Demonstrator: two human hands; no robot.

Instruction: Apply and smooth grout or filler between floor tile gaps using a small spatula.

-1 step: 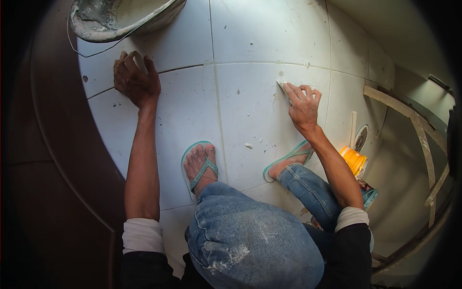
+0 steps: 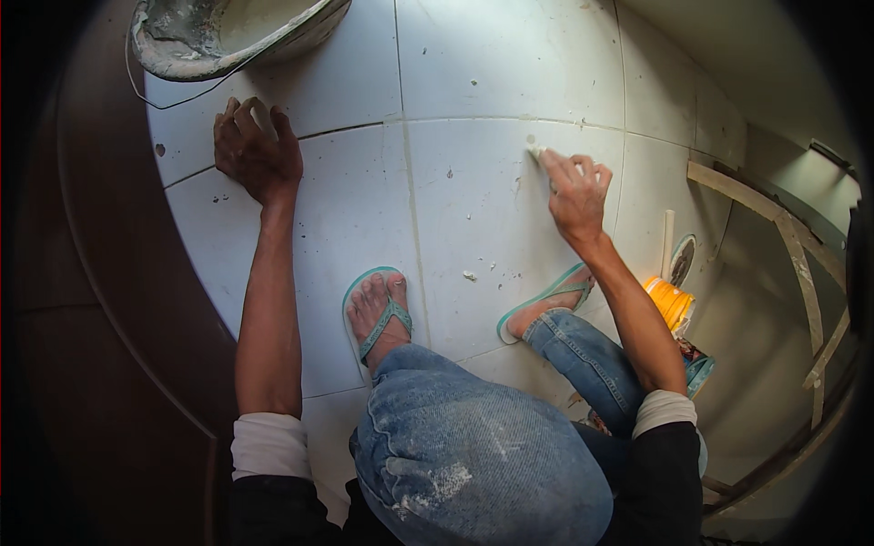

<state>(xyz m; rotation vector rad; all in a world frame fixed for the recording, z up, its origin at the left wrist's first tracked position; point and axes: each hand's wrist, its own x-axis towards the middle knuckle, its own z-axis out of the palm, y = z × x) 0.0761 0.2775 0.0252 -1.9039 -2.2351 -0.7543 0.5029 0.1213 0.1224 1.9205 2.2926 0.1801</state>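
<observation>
My right hand (image 2: pixel 579 191) pinches a small, thin, pale scraper (image 2: pixel 535 153) over the white floor tile (image 2: pixel 492 200), near a grout joint. Most of that scraper is hidden by my fingers. A round greyish spot on the tile lies just past its tip. My left hand (image 2: pixel 259 155) rests on the tiles at the left, fingers loosely bent and thumb apart, with nothing visible in it. Just beyond it stands a bucket (image 2: pixel 196 68) crusted with putty or plaster, with whitish material inside and a wire handle hanging down.
Small white crumbs (image 2: pixel 469 276) and dark specks dot the tiles. At the right are an orange-yellow container (image 2: pixel 669 305), a pale stick (image 2: pixel 668 246), a round disc (image 2: pixel 682 261) and a wooden frame (image 2: pixel 792 246). A dark brown surface (image 2: pixel 118 273) borders the left. My sandalled feet stand between my arms.
My right hand has shifted very slightly, and the scraper shows at a different tilt. My left hand keeps its place.
</observation>
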